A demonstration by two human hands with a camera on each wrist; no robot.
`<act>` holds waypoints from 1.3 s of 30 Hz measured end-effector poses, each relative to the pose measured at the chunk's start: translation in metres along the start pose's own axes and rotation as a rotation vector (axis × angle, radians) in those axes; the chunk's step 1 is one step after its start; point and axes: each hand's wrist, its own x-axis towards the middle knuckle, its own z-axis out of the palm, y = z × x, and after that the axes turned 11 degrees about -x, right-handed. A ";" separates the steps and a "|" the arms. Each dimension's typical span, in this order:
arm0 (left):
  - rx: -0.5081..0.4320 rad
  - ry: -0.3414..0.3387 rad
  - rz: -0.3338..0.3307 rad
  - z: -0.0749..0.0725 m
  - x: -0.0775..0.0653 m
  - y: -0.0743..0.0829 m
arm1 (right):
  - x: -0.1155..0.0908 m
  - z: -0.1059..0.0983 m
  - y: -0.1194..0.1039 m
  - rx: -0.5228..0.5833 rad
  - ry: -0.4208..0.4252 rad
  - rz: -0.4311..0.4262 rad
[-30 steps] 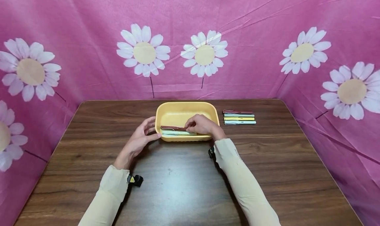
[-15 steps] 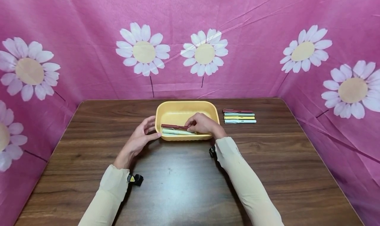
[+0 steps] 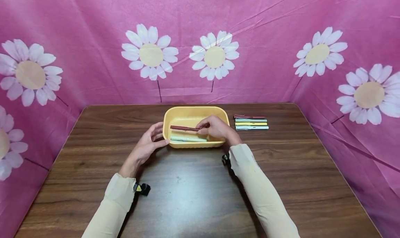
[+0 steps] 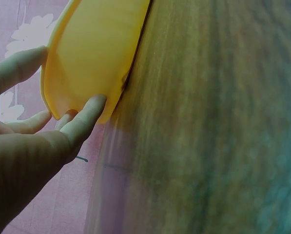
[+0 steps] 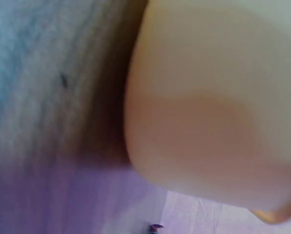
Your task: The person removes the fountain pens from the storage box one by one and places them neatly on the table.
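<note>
In the head view, my right hand (image 3: 215, 128) reaches into a yellow tub (image 3: 196, 109) and pinches a dark red pen (image 3: 182, 128) near its right end. Below that pen, pale green pens (image 3: 189, 139) lie along the tub's front wall; their exact number is hard to make out. My left hand (image 3: 147, 146) rests against the tub's left end, thumb at the front corner. The left wrist view has the left hand's fingers fairly straight, touching the yellow wall (image 4: 94, 53). Only the tub's blurred outer wall (image 5: 203, 136) fills the right wrist view, with the right hand out of frame.
Right of the tub, several pens lie side by side: a dark red pen (image 3: 250, 117), a grey-green pen (image 3: 251, 120), a yellow pen (image 3: 251, 124) and a pale one (image 3: 251, 127). A pink flowered cloth (image 3: 187, 88) rises behind the wooden table (image 3: 181, 189).
The dark red pen has come up and away from the pale green pens, moving back in the tub with my right hand. My left hand has kept its place.
</note>
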 end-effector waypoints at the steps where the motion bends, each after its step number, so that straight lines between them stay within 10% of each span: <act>1: 0.002 0.000 0.001 0.000 0.000 -0.001 | -0.001 -0.002 0.000 -0.006 0.011 -0.007; 39: 0.013 0.016 -0.008 -0.001 0.001 0.000 | -0.069 -0.056 0.031 -0.196 0.317 -0.050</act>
